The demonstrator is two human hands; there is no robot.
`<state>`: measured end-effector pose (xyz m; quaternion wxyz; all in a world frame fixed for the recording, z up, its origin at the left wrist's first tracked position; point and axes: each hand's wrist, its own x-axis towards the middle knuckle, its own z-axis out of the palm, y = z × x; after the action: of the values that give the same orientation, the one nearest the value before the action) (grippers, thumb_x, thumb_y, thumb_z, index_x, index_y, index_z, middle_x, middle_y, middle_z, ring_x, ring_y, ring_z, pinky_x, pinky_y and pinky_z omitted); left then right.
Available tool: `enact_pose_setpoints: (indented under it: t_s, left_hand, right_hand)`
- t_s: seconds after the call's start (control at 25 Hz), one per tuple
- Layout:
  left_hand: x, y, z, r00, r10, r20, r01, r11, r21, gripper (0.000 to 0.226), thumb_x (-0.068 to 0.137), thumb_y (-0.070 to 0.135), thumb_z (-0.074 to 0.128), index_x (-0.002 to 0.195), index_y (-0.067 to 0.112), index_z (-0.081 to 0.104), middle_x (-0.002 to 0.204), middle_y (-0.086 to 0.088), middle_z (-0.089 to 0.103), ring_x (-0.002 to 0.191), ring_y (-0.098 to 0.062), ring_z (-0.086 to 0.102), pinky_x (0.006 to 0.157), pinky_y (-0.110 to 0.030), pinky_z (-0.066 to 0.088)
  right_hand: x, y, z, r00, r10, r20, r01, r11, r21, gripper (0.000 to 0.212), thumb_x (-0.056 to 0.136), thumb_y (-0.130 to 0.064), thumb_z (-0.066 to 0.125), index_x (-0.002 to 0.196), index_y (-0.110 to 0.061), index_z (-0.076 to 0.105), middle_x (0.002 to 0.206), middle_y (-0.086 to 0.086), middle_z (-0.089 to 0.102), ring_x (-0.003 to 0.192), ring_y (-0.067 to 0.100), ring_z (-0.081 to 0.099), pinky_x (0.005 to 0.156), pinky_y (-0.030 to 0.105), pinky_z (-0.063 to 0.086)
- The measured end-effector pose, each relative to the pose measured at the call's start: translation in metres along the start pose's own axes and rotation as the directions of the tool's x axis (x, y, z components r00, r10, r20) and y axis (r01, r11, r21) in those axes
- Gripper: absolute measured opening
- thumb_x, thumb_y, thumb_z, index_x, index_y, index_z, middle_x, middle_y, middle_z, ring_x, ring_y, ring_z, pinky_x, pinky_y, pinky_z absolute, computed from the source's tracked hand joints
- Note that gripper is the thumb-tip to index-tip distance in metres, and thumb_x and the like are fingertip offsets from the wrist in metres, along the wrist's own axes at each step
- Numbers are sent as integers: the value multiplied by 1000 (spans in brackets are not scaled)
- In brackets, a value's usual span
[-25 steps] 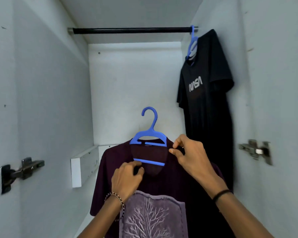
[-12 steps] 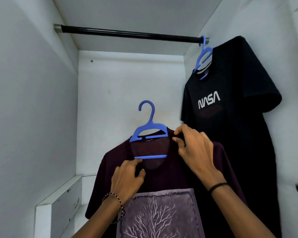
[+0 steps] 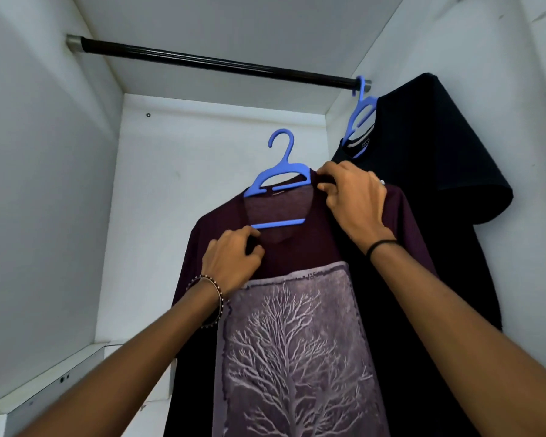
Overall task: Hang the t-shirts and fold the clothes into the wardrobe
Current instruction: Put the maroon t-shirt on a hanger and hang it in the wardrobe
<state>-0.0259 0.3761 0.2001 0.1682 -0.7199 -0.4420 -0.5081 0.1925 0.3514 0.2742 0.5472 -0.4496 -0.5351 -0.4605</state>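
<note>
Shirt (image 3: 312,244) on hanger (image 3: 278,178), collar pinched by left grip (image 3: 230,263) and right grip (image 3: 350,197), is mid-hang; next, lift its hook onto the rod (image 3: 218,63)

Two forearms come in from the bottom edge, both bare along all of their visible length. The left hand (image 3: 230,263) has at its wrist a bracelet (image 3: 217,293) of small dark beads with a few pale ones among them, hanging as a loose ring wider than the wrist itself. The right hand (image 3: 353,197) has at its wrist a thin, plain black band (image 3: 380,246), narrow as a cord and sitting snug.
</note>
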Motion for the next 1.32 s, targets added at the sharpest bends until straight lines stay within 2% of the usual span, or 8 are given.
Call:
enact_pose_setpoints:
  t_s: [0.24,0.52,0.64,0.76,0.88,1.0,1.2,1.32]
  left_hand:
    - [49,22,17,999,20,-42,-20,1000,-19,40,94,31,55,133,23,56,116,-6,64,116,-25,55,99,-38,39]
    - [111,38,27,992,-9,-124,3,999,-47,41,93,30,54,133,23,54,121,-4,65,116,-27,57,97,-39,43]
    - [127,42,38,987,-13,-160,5,999,-51,37,92,29,53,128,23,57,121,-3,66,113,-27,59,91,-38,46]
    - [132,44,54,986,33,-161,-42,998,-52,31,91,29,52,120,23,59,111,-3,68,100,-28,62,79,-36,48]
    - [138,44,66,986,65,-152,-71,997,-36,26,90,30,51,113,25,60,104,-2,69,90,-28,63,68,-31,42]
    - [145,46,69,985,65,-158,-71,997,-35,24,89,30,52,112,26,60,108,1,68,93,-27,63,71,-32,45]
    - [153,53,72,983,83,-166,-88,996,-18,20,91,27,49,105,25,62,96,1,69,86,-25,63,69,-33,46]
    - [154,56,76,982,78,-170,-88,995,-47,19,89,27,51,104,25,63,99,3,70,92,-24,63,78,-35,50]
  right_hand:
    - [40,20,17,996,39,-84,-41,999,-12,23,99,-20,62,121,-24,68,109,1,70,99,25,66,87,36,42]
    - [92,44,25,987,-17,-157,-4,992,-130,22,99,-17,58,118,-20,67,110,5,68,94,31,67,76,36,40]
    - [124,57,26,984,-5,-179,-23,988,-152,23,97,-13,57,117,-17,67,114,7,68,99,33,66,78,37,40]
    - [152,72,28,978,21,-207,-57,985,-166,26,93,-8,57,116,-16,67,118,9,67,103,36,65,77,38,38]
    - [171,82,30,981,19,-191,-60,976,-211,26,95,-6,56,117,-15,67,118,12,66,103,38,64,71,36,34]
    - [186,88,31,984,7,-175,-49,970,-238,24,95,-5,55,114,-14,68,115,13,66,102,40,64,70,36,34]
    - [197,92,34,990,34,-135,-72,955,-286,28,94,0,54,115,-12,68,118,16,66,105,43,64,76,38,34]
    - [196,96,39,994,29,-101,-60,945,-320,29,95,1,52,116,-12,67,119,17,65,107,43,63,77,38,32]
